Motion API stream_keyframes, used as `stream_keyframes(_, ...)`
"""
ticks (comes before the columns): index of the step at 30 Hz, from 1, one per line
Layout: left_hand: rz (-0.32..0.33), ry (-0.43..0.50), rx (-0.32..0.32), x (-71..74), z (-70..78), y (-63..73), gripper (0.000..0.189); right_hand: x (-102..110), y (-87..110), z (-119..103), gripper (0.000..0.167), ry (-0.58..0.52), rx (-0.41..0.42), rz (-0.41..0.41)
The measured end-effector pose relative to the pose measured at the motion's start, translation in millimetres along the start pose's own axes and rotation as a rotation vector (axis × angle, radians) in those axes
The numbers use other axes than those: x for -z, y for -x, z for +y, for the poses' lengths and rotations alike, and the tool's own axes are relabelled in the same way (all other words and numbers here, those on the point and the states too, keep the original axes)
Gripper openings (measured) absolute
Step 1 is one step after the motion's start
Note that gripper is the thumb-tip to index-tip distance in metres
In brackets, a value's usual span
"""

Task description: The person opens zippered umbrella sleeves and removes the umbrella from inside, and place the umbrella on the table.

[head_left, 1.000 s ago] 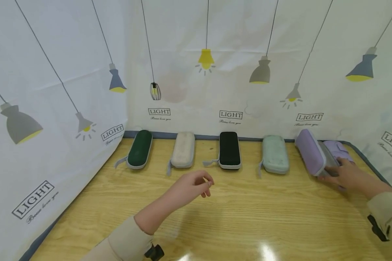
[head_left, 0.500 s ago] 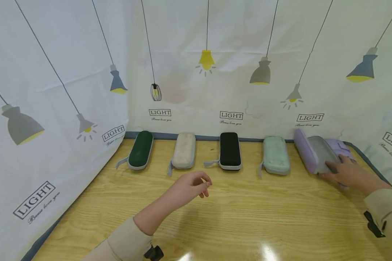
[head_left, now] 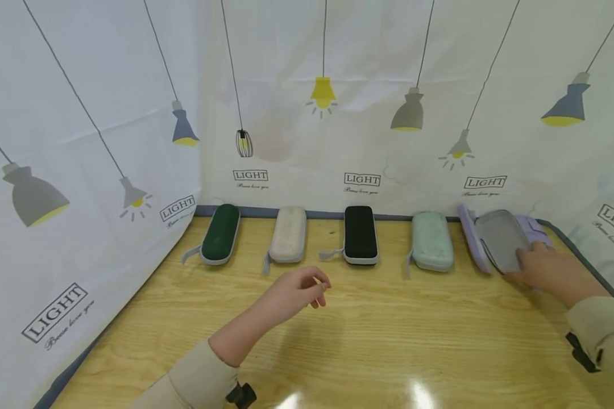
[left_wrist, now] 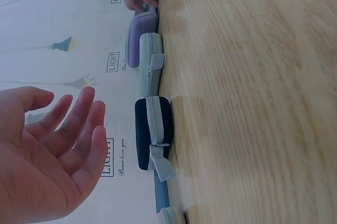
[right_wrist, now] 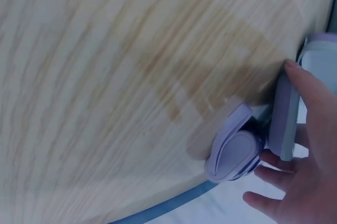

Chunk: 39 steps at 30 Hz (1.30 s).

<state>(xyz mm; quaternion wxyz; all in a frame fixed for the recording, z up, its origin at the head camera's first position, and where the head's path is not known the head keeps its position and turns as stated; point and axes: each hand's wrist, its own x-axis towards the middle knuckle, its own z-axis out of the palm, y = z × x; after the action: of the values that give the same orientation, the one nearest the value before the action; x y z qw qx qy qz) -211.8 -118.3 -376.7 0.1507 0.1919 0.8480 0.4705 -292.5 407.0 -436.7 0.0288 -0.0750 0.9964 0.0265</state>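
At the right of the row lies a lilac hard-shell zip case [head_left: 502, 237], its lid swung to the left and its grey inside showing. My right hand [head_left: 551, 274] holds the near end of its base. In the right wrist view the thumb lies on one side of that case [right_wrist: 284, 110] and the fingers on the other. Right beside it is a folded lilac item [right_wrist: 237, 153] with layered edges, partly hidden by my hand in the head view. My left hand [head_left: 293, 295] hovers over the table with loosely bent fingers, holding nothing.
Leftward along the back edge stand a mint zip case [head_left: 432, 241], a black one [head_left: 360, 236], a cream one [head_left: 288, 234] and a dark green one [head_left: 221, 234], each with a grey pull tab. Behind them hangs a white lamp-print cloth [head_left: 297, 74].
The lilac case's lid has swung further left and down, exposing more of the grey inside. My right hand stays at the near end of the base. My left hand has hardly moved.
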Motion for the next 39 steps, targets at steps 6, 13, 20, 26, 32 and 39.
stream_keyframes(6, -0.003, 0.001, -0.003, -0.3, -3.5, -2.6, 0.018, 9, 2.8, -14, 0.073, -0.013, -0.027, 0.022)
stream_keyframes(13, 0.013, -0.023, 0.015, 1.5, -3.2, -8.4, 0.02, 17, 0.2, -19, 0.081, 0.034, -0.035, 0.003)
stream_keyframes(20, 0.032, -0.029, 0.003, 2.6, 1.2, -20.0, 0.021, 32, -0.8, -31, 0.087, 0.024, -0.015, 0.019)
stream_keyframes(26, 0.034, -0.057, 0.0, -1.4, 5.2, -27.9, 0.02, 52, -4.6, -62, 0.076, 0.043, 0.061, 0.067)
stream_keyframes(32, 0.034, -0.075, -0.003, -7.4, 9.2, -37.0, 0.017, 59, -6.3, -99, 0.077, 0.106, 0.224, 0.147)
stream_keyframes(39, 0.037, -0.205, 0.004, -14.9, 16.6, -48.3, 0.021, 54, -7.0, -121, 0.068, 0.222, 0.518, 0.24)
